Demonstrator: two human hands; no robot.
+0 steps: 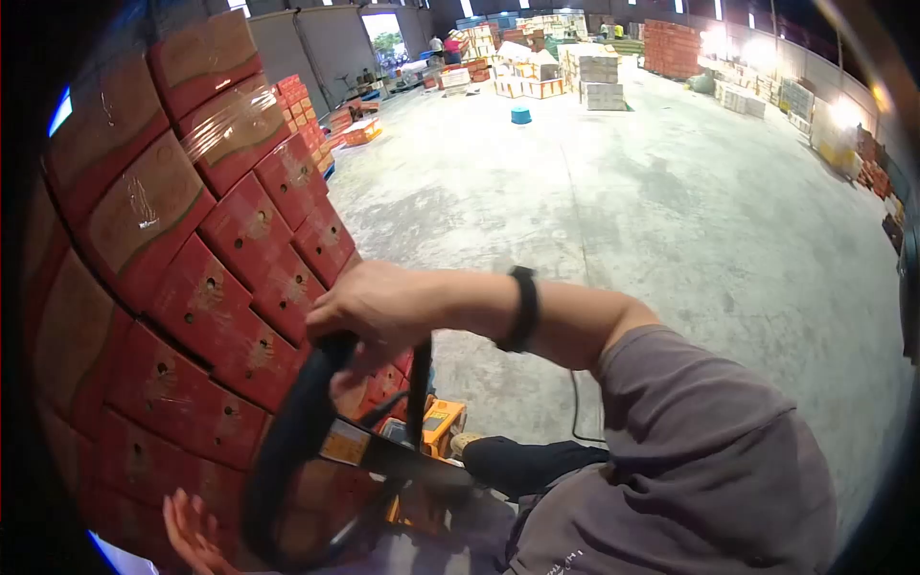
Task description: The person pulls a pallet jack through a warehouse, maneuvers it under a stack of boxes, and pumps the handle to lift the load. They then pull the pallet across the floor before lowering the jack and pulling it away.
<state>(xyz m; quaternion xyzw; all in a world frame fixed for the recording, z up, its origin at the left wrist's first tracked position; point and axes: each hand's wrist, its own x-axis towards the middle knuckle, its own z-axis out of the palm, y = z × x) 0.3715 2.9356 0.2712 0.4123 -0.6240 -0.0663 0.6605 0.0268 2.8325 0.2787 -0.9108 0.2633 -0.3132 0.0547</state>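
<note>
My right hand (372, 305) is wrapped over the top of a black steering wheel (271, 470), the arm stretched across from the right with a dark band (522, 309) on the wrist. Lower left, my left hand (195, 533) is off the rim, its fingers apart and nothing in them; part of it is cut off by the frame edge. Behind the wheel rises a tall stack of red cartons (225, 297), some under shiny wrap. An orange machine part (442, 422) shows beyond the wheel, beside my foot.
Concrete floor (671, 220) stretches ahead. Farther off stand a blue tub (520, 115), pale stacked crates (602, 81), an orange-and-white box (361, 131) and a red stack (671, 48). People (451, 48) are at the back. Goods line the right wall.
</note>
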